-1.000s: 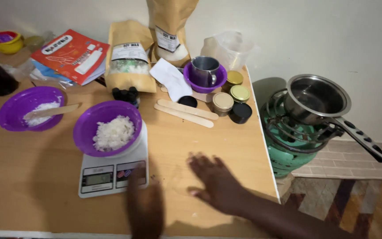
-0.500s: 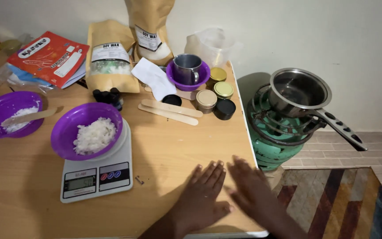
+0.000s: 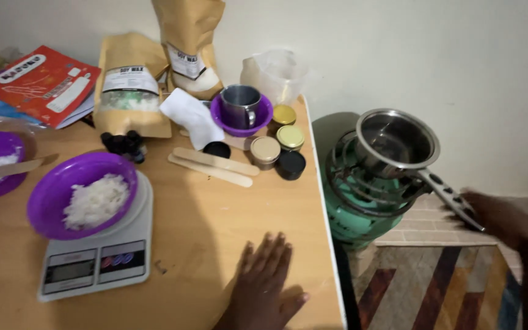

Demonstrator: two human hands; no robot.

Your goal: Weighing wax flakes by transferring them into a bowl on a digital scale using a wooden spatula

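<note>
The left hand (image 3: 264,278) lay flat and open on the wooden worktop (image 3: 215,208) while the right hand (image 3: 499,217), grip blurred, reached the handle of the steel saucepan (image 3: 398,143), best grasped firmly.

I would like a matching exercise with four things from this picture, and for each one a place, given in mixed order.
Things:
1. saucepan
2. purple bowl of white flakes
3. metal mug
4. left hand

Places:
A. flat on the wooden table
B. on the kitchen scale
C. on the green gas burner
D. in a small purple bowl

Pairs: 1-C, 2-B, 3-D, 4-A
</note>
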